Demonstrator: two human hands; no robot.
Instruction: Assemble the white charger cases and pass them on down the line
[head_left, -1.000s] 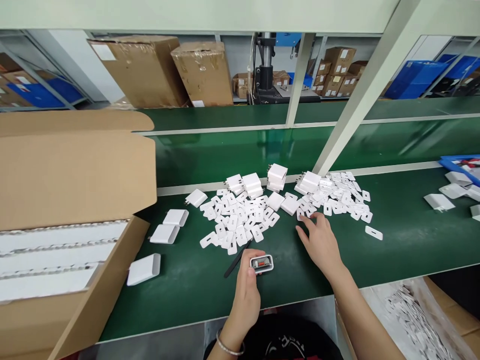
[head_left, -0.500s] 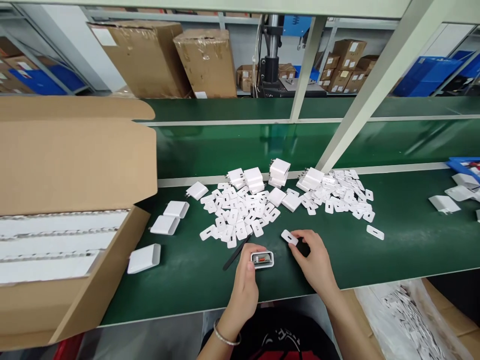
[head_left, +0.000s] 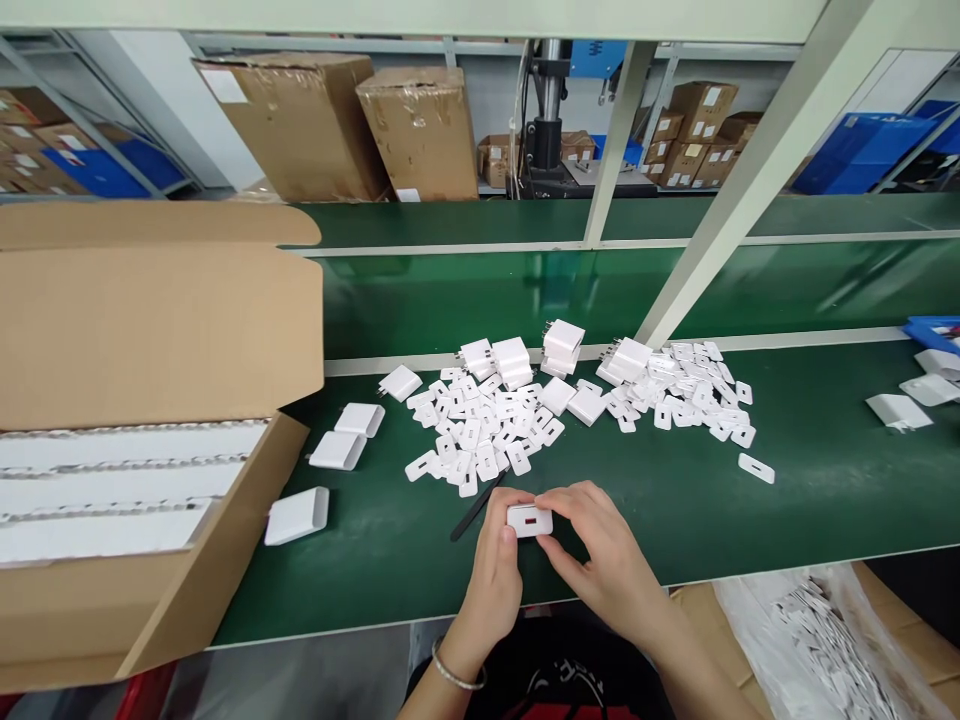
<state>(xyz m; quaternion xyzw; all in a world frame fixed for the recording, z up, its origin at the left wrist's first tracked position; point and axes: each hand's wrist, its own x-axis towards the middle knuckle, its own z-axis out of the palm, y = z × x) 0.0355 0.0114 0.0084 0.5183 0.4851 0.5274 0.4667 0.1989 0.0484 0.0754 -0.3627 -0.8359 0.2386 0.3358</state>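
My left hand [head_left: 497, 560] is closed around a white charger [head_left: 516, 530], whose open end faces me. Over that end lies a small white cover plate [head_left: 531, 521] with a slot, through which a dark red port shows. Thumb and fingers of my right hand [head_left: 596, 545] pinch the plate at its right edge; whether it sits flush I cannot tell. Just beyond my hands spreads a pile of loose white cover plates [head_left: 484, 435]. A black stick-like tool [head_left: 474, 512] lies beside my left hand, partly under the pile.
To the left stands an open cardboard box [head_left: 217, 550] with white dividers. Several white chargers [head_left: 298, 516] lie near it, others [head_left: 511, 360] behind the pile. A second plate pile [head_left: 686, 385] is right of centre. A slanted metal post [head_left: 735, 180] crosses the bench's right side.
My right hand has moved left, bringing its cover plate onto the charger's open end. The inside parts that showed before are now covered. My left hand still holds the charger.
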